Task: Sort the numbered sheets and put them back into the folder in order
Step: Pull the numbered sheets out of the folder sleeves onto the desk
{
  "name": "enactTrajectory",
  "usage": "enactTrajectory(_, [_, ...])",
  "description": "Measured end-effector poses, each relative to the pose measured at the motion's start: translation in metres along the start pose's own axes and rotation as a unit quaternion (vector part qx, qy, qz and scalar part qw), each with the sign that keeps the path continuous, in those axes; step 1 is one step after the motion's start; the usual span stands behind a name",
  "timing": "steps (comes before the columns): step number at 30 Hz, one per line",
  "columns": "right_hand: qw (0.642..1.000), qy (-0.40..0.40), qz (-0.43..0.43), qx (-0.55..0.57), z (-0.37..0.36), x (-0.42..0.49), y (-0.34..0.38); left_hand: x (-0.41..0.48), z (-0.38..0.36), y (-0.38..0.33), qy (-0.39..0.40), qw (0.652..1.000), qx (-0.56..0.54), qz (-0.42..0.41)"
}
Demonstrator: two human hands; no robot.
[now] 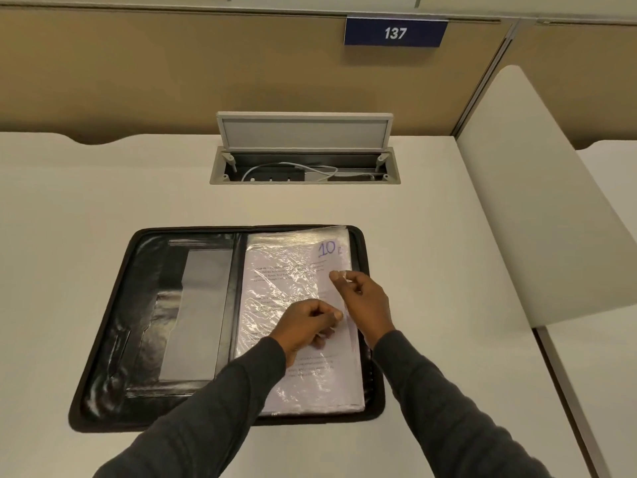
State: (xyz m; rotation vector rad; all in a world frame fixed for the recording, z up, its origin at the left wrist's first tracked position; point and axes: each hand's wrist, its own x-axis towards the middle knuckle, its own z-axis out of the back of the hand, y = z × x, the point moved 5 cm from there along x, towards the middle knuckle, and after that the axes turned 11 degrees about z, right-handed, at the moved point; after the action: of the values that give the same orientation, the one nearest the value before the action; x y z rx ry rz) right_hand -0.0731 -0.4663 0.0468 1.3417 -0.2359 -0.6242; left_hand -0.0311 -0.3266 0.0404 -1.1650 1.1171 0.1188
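1. Squarely on the white desk top [86,188] lies a black leather-look zip folder [103,339], opened flat, its left half showing shiny pockets.
2. On the folder's right half rests a stack of white printed sheets; the top sheet [286,384] carries a handwritten purple "10" near its upper right corner.
3. A clear crinkled plastic sleeve [275,294] covers that top sheet, and its right edge is raised a little off the stack.
4. The left hand [306,327] is over the lower middle of the page, fingers curled, thumb and forefinger pinching the sleeve's right edge.
5. The right hand [365,298] is just beside it and higher up, thumb and forefinger pinching the same edge below the "10".
6. Both forearms wear dark grey fabric.
7. Behind the folder, a grey cable box [220,167] is sunk into the desk, its flap [303,131] upright and a white cable [296,166] inside.
8. A blue sign [395,32] reading "137" hangs on the tan partition [172,70].
9. A white divider panel [534,201] stands at the desk's right side.
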Motion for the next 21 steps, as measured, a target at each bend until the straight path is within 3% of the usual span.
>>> enactTrajectory(3, [1.000,0.006,-0.009,0.003,-0.001,0.011,-0.013,0.011,0.007,-0.026,-0.049,0.995,0.080,-0.034])
enactTrajectory(5, [1.000,0.003,-0.019,-0.001,0.000,0.017,-0.024,0.024,0.023,-0.051,-0.132,0.974,0.159,-0.095])
enactTrajectory(7, [1.000,-0.004,-0.027,0.006,0.001,0.019,-0.031,0.038,0.041,-0.080,-0.231,0.921,0.270,-0.163])
enactTrajectory(9, [0.999,-0.012,-0.033,0.021,0.001,0.020,-0.034,0.052,0.053,-0.105,-0.272,0.864,0.368,-0.209])
enactTrajectory(12, [0.998,-0.020,-0.042,0.037,0.002,0.019,-0.035,0.072,0.062,-0.129,-0.238,0.828,0.464,-0.206])
enactTrajectory(21, [0.997,-0.034,-0.048,0.048,0.001,0.022,-0.042,0.088,0.069,-0.156,-0.143,0.814,0.520,-0.216])
